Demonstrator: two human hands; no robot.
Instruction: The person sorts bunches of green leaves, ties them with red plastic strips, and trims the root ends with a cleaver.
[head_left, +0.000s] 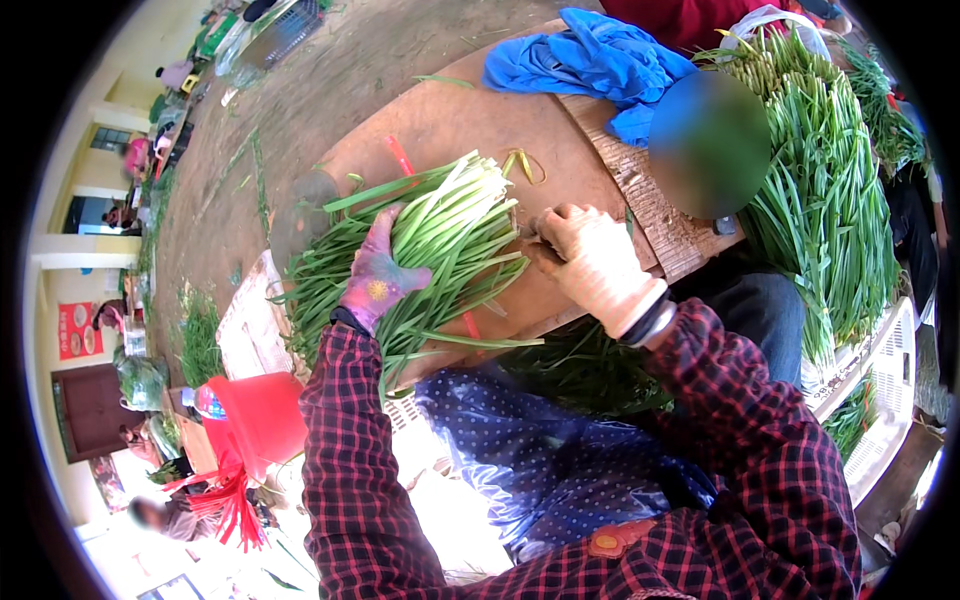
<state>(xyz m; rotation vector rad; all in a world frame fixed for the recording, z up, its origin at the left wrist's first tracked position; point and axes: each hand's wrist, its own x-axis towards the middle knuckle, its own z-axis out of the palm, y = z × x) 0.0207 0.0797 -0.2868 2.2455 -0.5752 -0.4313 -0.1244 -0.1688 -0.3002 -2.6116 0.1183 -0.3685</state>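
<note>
Left grip [384,266] on greens [460,215] (pale-stemmed)

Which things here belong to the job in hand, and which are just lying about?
Seemingly in use:
green stalks under the left hand
red strip at their edge
brown tabletop

Seemingly lying about:
blue cloth
yellow strip
bottle

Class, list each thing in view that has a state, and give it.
Green bundle: fanned out, apparently untied
Left hand: gloved, thumb spread, against the bundle
Right hand: gloved, fingers curled; contents hidden
Yellow tie: loose, looped
Red strip: visible end loose
Blue cloth: crumpled
Piled greens: stacked, leaves drooping
Bunched red strips: ends splayed
</note>
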